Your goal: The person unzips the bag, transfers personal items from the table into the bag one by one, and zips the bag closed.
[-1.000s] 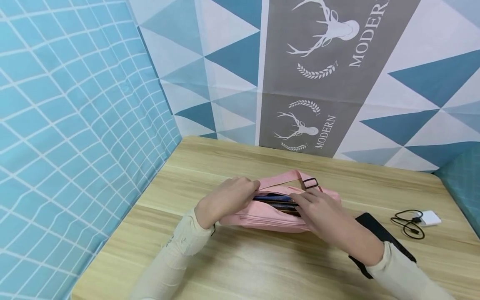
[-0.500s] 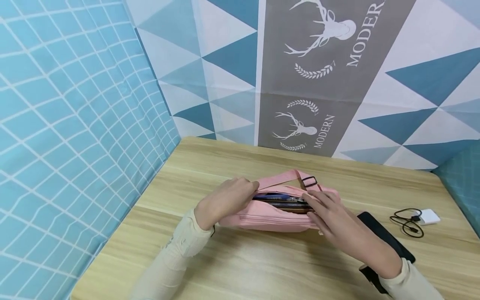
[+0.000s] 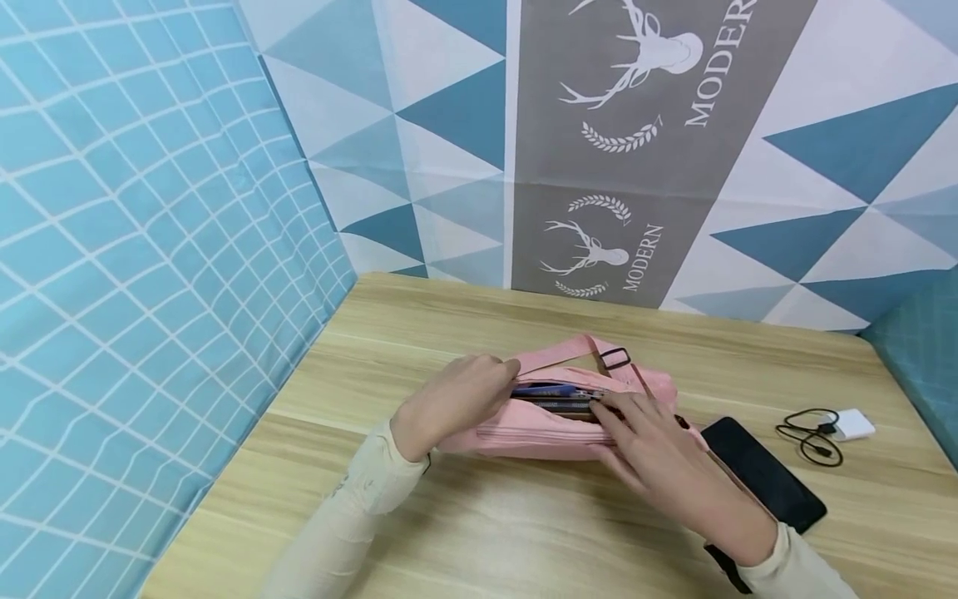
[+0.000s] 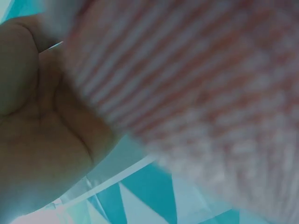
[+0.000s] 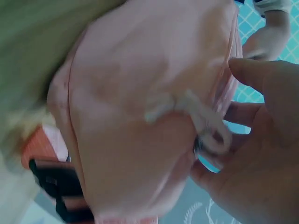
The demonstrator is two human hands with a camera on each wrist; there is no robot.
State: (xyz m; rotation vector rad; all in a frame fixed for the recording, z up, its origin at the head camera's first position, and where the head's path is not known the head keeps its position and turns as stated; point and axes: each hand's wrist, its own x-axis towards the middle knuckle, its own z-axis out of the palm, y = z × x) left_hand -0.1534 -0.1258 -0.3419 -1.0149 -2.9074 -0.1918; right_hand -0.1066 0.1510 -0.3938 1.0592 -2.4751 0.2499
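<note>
A pink waist bag (image 3: 546,441) lies on the table with its zipped top gaping. Inside show a blue pen-like item (image 3: 545,389), small metal parts (image 3: 591,393) and a dark zipped edge (image 3: 565,408). My left hand (image 3: 460,403) grips the bag's left end, thumb out of sight in the head view. A ribbed pink-and-white surface fills much of the left wrist view beside the palm (image 4: 51,126). My right hand (image 3: 659,457) holds the opening's right side, fingertips inside the mouth and thumb outside the front. A pale cord loop (image 5: 212,123) hangs close to those fingers.
Right of the bag lies a black smartphone (image 3: 767,474), partly behind my right forearm. Farther right are a black cable (image 3: 812,437) and a white charger (image 3: 853,424). The bag's strap and buckle (image 3: 615,358) lie behind it. Patterned cloth walls border the table.
My right hand first slid right along the opening, then came back left with its fingertips in the mouth. The blue item and metal parts became more visible. My left hand kept its hold.
</note>
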